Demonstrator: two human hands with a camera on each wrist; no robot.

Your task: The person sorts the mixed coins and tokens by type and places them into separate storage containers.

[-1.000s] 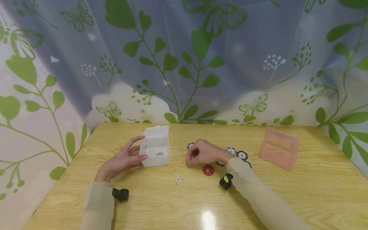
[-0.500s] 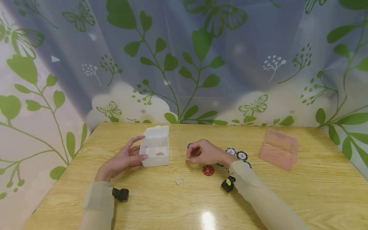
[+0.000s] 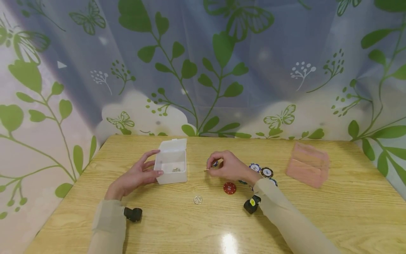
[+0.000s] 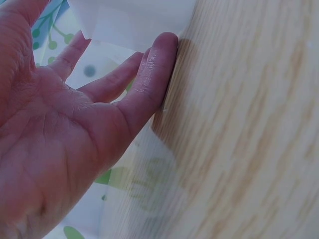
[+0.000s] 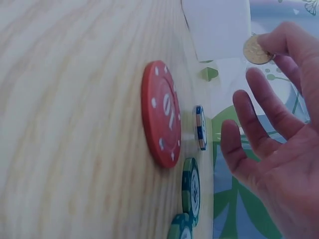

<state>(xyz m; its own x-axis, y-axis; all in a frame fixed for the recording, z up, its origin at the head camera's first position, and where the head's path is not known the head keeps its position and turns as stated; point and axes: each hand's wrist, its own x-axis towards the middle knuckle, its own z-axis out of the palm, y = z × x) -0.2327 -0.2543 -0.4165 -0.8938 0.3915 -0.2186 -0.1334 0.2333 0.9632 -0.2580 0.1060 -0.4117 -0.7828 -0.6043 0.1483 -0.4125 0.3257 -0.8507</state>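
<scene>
My left hand (image 3: 136, 176) holds a small white box (image 3: 172, 178) at its left side, thumb at the front corner and a finger at the back corner. The box's lid (image 3: 172, 145) stands raised, and a coin (image 3: 176, 170) lies inside. In the right wrist view, my right hand (image 5: 284, 134) pinches a gold-coloured coin (image 5: 253, 52) between thumb and index finger, with the other fingers loosely bent. In the head view that hand is above the table, right of the box. Another coin (image 3: 198, 200) lies flat on the wood, in front of both hands.
A red poker chip (image 3: 229, 188) lies near my right wrist. Blue (image 3: 254, 167) and black (image 3: 267, 172) chips lie behind the wrist, some partly hidden. A pink translucent case (image 3: 307, 164) rests at the right. A patterned curtain (image 3: 203, 88) hangs behind the table (image 3: 177, 225).
My right hand has lifted the pinched coin off the tabletop and moved slightly away from me. The left hand and the box have stayed in place.
</scene>
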